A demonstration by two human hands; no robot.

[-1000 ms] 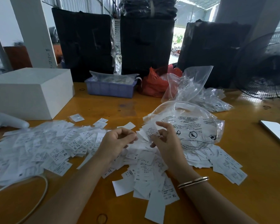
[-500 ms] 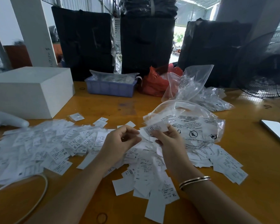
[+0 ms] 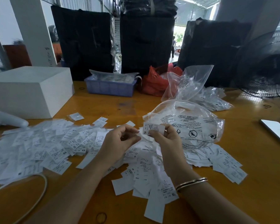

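Well to the left of the left hand point(image 3: 120, 140), a white handheld tool point(image 3: 8, 120) lies just in front of a white box point(image 3: 27, 89). A wide spread of labels point(image 3: 44, 146), several marked XS, reaches from there up to that hand. The left hand hovers above the heap with its fingers curled toward the thumb; whether it holds anything cannot be told. Just right of its fingertips is the XL label point(image 3: 153, 128), raised above the pile and pinched at its right end between the thumb and fingers of the right hand point(image 3: 166, 143), which wears a bangle point(image 3: 191, 183) at the wrist. More labels point(image 3: 153, 180) lie under and in front of both hands. Just beyond and right of the right hand sits a printed clear plastic bag point(image 3: 194, 125). Well to its right, a phone point(image 3: 276, 132) lies on the table point(image 3: 257, 183).
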